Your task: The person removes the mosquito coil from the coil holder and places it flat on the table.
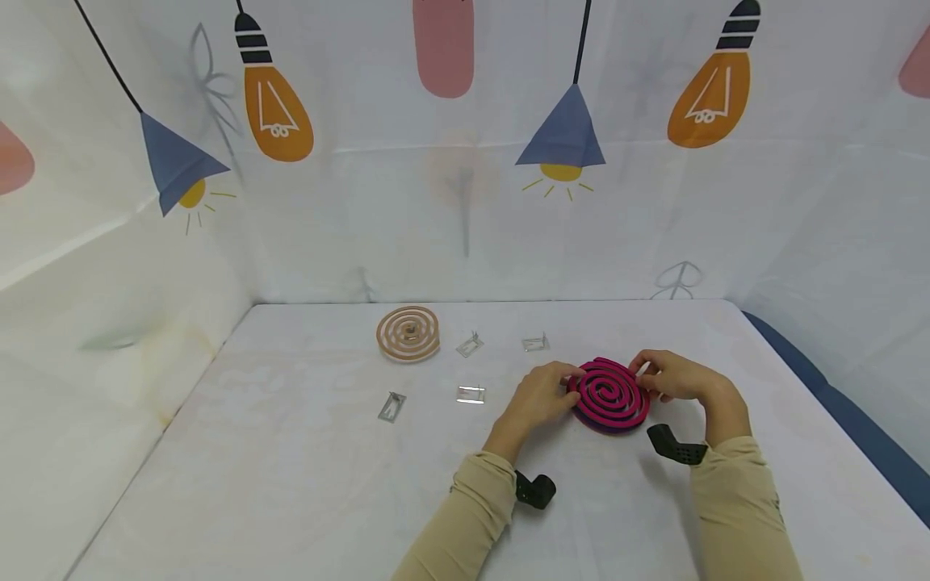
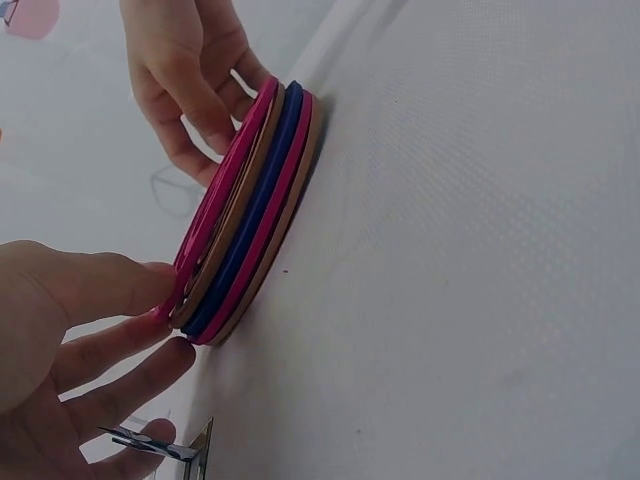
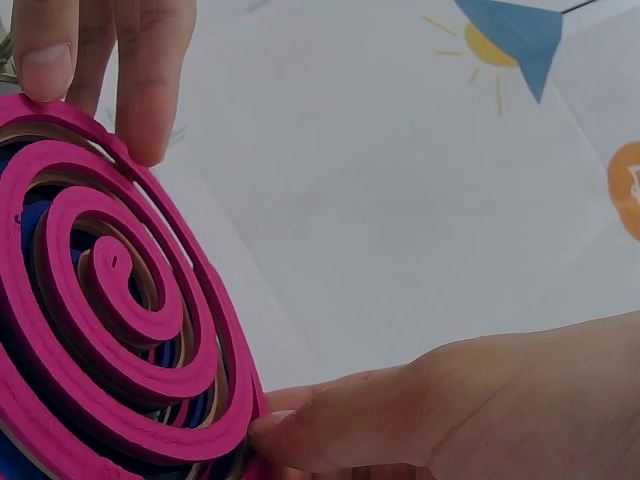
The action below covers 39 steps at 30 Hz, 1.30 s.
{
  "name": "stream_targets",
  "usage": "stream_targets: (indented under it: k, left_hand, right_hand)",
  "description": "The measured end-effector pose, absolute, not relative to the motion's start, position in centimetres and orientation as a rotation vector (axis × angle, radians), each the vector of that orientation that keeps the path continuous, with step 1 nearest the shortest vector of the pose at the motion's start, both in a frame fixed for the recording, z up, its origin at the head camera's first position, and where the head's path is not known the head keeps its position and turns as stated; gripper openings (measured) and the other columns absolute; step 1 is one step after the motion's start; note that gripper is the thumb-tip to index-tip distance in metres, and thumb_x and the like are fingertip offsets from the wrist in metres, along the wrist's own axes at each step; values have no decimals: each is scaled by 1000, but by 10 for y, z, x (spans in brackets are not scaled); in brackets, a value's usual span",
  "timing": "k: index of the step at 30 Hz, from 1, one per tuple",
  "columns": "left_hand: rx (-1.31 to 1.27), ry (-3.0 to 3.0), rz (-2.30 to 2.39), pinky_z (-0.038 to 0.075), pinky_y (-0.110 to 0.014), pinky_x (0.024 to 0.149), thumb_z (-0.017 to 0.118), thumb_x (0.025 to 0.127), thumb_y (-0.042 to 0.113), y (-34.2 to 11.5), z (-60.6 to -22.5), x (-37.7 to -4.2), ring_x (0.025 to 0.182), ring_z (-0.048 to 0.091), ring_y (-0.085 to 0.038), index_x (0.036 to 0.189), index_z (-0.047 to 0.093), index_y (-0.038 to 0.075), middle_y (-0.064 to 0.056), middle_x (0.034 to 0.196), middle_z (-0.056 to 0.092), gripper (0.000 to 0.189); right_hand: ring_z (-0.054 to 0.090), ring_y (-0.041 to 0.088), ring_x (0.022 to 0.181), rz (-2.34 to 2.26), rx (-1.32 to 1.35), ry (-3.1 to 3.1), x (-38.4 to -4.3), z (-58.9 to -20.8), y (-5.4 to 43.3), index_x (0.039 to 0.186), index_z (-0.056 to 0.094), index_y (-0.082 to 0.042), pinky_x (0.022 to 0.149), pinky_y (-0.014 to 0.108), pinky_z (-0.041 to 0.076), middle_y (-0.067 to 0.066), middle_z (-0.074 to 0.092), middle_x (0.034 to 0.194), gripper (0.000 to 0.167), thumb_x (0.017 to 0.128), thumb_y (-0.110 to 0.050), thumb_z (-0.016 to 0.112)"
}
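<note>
A round stack of mosquito coils lies on the right half of the table, with a pink mosquito coil [image 1: 609,389] on top. Brown, blue and pink layers show below it, such as the blue coil [image 2: 262,205] in the left wrist view. My left hand [image 1: 539,397] pinches the top coil's left edge between thumb and fingers. At the opposite edge my right hand [image 1: 679,378] holds the rim, its thumb [image 3: 290,440] against the pink coil in the right wrist view. The lower coils' middles are mostly hidden by the top one.
Further back and left lies a brown mosquito coil [image 1: 392,352] with a small metal piece at its centre. Several thin metal coil stands lie around, including one stand [image 1: 471,394] left of my left hand and another stand [image 1: 392,407]. A patterned white curtain [image 1: 465,226] hangs behind the table.
</note>
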State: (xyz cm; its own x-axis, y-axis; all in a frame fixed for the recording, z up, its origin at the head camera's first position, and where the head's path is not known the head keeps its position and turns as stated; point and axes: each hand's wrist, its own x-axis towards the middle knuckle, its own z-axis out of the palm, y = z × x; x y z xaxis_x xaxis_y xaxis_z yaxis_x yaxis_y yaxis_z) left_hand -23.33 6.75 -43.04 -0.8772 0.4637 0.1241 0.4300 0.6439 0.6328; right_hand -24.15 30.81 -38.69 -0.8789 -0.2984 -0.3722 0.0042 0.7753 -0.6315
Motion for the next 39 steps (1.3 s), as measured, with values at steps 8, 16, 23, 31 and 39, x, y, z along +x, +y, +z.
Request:
stream_targets:
  k: [8,16,23,31,39]
  left_hand:
    - [775,2806,1064,49,-23,83,68,85,15,66,-430,-233,102,64,-10,119,66,21,2,120,66,35]
    - [781,2808,1072,49,-22,82,68,84,15,66,-431,-234,100,65,-10,118,66,20,1,117,67,34]
    - [776,2797,1079,49,-23,83,68,85,14,66,-431,-234,100,65,-10,117,67,20,0,116,67,33]
    - [776,2788,1089,49,-23,84,68,84,14,66,-432,-234,100,65,-10,117,67,20,0,116,67,33]
    - [792,2787,1109,49,-22,84,68,84,13,66,-432,-236,100,66,-10,116,67,19,0,114,68,32]
  right_hand:
    - [57,18,78,-883,-221,2500,-241,-386,308,115,49,4,67,33,50,12,60,92,24,93,-5,48]
    - [56,18,79,-893,-235,2497,-241,-386,308,115,49,4,68,33,50,10,59,91,24,93,-6,48]
    - [56,18,78,-900,-237,2494,-243,-388,309,114,49,4,67,33,50,10,59,91,24,93,-6,48]
    - [56,17,78,-894,-242,2499,-243,-389,309,115,49,4,66,32,50,11,59,91,24,93,-6,48]
    - [56,18,77,-900,-242,2505,-243,-388,308,115,49,4,66,32,49,10,59,89,24,93,-6,47]
